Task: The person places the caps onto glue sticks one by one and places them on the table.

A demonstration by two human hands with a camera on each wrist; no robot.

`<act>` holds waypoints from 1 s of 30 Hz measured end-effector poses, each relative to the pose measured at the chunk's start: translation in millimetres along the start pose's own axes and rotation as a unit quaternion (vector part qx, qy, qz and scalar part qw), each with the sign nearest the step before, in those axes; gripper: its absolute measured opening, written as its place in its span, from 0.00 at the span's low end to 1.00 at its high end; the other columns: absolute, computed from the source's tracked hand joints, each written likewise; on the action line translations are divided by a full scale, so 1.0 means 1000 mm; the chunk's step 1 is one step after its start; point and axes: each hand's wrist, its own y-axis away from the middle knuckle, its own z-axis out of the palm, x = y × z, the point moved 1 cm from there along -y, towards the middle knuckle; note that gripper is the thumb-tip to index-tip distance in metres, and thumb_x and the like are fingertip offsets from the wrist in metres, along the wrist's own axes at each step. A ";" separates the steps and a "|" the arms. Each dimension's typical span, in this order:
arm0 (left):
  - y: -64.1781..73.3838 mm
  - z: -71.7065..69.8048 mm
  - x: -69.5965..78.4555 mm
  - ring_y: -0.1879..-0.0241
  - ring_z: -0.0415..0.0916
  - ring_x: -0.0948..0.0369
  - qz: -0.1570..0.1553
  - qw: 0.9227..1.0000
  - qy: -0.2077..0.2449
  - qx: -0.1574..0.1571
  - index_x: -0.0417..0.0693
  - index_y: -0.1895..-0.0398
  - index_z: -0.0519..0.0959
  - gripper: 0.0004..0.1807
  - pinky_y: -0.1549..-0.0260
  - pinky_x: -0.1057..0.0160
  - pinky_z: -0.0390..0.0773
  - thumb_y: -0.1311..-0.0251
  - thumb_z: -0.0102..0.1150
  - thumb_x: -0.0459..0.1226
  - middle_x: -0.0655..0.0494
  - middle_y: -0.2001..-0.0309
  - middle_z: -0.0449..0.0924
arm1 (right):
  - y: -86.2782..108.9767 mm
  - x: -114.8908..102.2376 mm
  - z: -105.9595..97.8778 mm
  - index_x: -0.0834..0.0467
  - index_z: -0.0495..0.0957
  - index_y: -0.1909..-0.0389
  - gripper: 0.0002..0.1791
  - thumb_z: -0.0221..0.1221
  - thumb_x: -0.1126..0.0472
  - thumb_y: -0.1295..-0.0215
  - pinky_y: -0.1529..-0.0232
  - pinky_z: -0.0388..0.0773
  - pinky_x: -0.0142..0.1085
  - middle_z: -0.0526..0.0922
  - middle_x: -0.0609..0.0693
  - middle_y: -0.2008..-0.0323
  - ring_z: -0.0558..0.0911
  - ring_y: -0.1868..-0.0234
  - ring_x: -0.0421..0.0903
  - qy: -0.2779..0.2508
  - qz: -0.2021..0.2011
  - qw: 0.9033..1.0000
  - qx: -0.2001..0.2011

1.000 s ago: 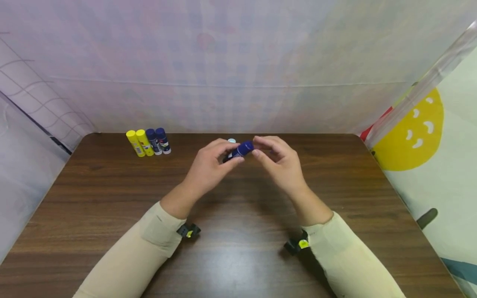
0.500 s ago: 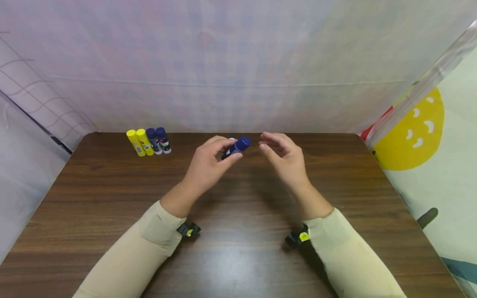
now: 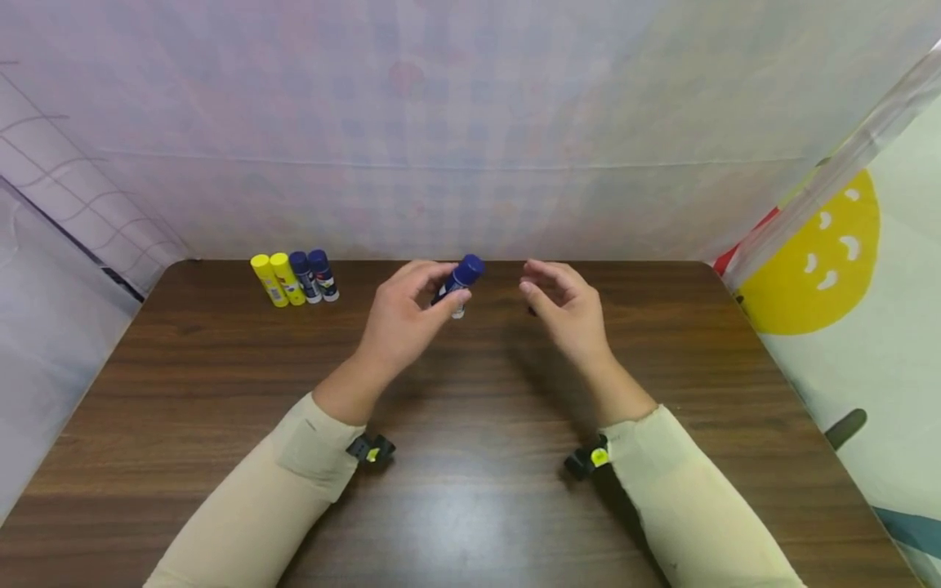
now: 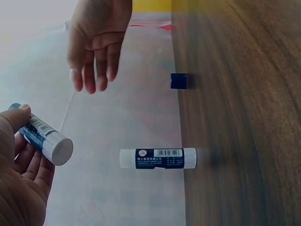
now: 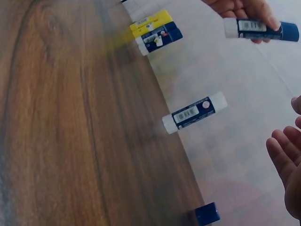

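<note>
In the head view my left hand point(image 3: 393, 314) pinches a glue stick point(image 3: 469, 269) with a navy cap, tilted in the air. My right hand point(image 3: 569, 314) is off to its right, fingers loosely bent and holding nothing. Below the held stick stands a second glue stick point(image 4: 160, 158), upright on the table, its cap off and a white top bare. A loose navy cap point(image 4: 178, 81) rests on the table a little further right, mostly hidden by my right hand in the head view.
Two yellow glue sticks point(image 3: 277, 279) and two navy ones point(image 3: 314, 276) stand in a row at the back left of the wooden table point(image 3: 470, 490). A pale patterned curtain point(image 3: 470, 131) hangs behind the table's back edge.
My right hand has drawn away to the right from the held glue stick. The left hand has shifted slightly left and tipped that stick more upright, showing part of the standing one.
</note>
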 end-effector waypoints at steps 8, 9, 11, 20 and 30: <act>-0.003 -0.008 0.003 0.50 0.83 0.58 -0.029 0.999 0.017 0.032 0.45 0.41 0.84 0.21 0.51 0.58 0.85 0.35 0.72 0.42 0.51 0.49 0.85 | -0.002 0.011 -0.005 0.69 0.80 0.41 0.19 0.66 0.68 0.31 0.44 0.81 0.26 0.82 0.66 0.43 0.83 0.48 0.34 0.020 0.019 1.000 0.002; -0.003 -0.009 0.002 0.50 0.83 0.58 -0.031 0.999 0.017 0.038 0.45 0.42 0.84 0.21 0.51 0.58 0.85 0.35 0.72 0.42 0.51 0.49 0.85 | -0.002 0.012 -0.005 0.69 0.80 0.41 0.19 0.66 0.68 0.31 0.43 0.81 0.26 0.82 0.66 0.43 0.83 0.48 0.34 0.023 0.022 0.999 0.003; -0.003 -0.013 0.000 0.50 0.83 0.57 -0.032 0.998 0.014 0.050 0.44 0.42 0.84 0.21 0.52 0.58 0.85 0.36 0.73 0.41 0.50 0.49 0.85 | -0.002 0.015 -0.005 0.71 0.80 0.41 0.19 0.66 0.68 0.31 0.43 0.80 0.25 0.82 0.67 0.43 0.83 0.48 0.35 0.025 0.027 0.999 0.005; -0.001 -0.041 -0.013 0.54 0.83 0.57 -0.032 0.993 0.021 0.107 0.40 0.44 0.84 0.20 0.58 0.71 0.82 0.36 0.72 0.39 0.47 0.51 0.84 | -0.004 0.027 -0.006 0.68 0.81 0.41 0.19 0.66 0.65 0.30 0.41 0.80 0.27 0.81 0.68 0.42 0.83 0.47 0.37 0.032 0.036 0.999 0.002; 0.001 -0.061 -0.026 0.56 0.79 0.63 -0.055 0.988 0.039 0.140 0.36 0.44 0.81 0.19 0.56 0.72 0.80 0.35 0.71 0.36 0.43 0.49 0.83 | -0.003 0.039 -0.011 0.66 0.80 0.39 0.20 0.66 0.64 0.29 0.38 0.80 0.33 0.82 0.65 0.41 0.83 0.46 0.36 0.056 0.056 0.997 0.005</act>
